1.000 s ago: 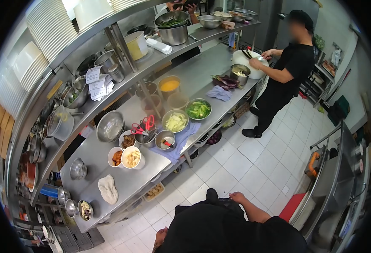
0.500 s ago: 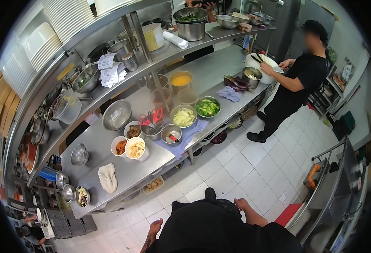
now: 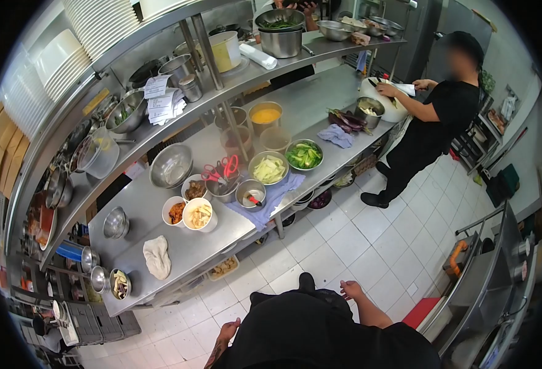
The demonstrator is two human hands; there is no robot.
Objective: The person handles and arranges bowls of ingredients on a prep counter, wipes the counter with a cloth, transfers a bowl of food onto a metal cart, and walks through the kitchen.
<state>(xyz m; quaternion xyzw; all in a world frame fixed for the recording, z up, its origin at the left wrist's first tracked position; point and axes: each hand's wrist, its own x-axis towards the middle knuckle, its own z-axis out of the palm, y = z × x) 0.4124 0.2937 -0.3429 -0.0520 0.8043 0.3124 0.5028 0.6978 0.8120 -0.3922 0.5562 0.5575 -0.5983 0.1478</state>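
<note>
My left hand hangs low beside my dark apron, its fingers loosely curled and apart, with nothing in it. On the other side, my right hand is held out over the floor, fingers spread, also holding nothing. Neither touches the steel table. Nearest to my left hand on that table lies a crumpled cream cloth. Beyond it stand white tubs of yellowish pieces, orange food and brown food. Red-handled scissors rest in a steel container beside them.
Bowls of pale slices and green vegetables stand on a blue cloth. Eggplants lie farther along. A co-worker cuts at a white round board. A curved shelf overhangs the table; steel equipment stands right.
My right hand has risen slightly and its fingers have spread. My left hand has barely moved. The co-worker has leaned in and shifted both hands and the blade over the board.
</note>
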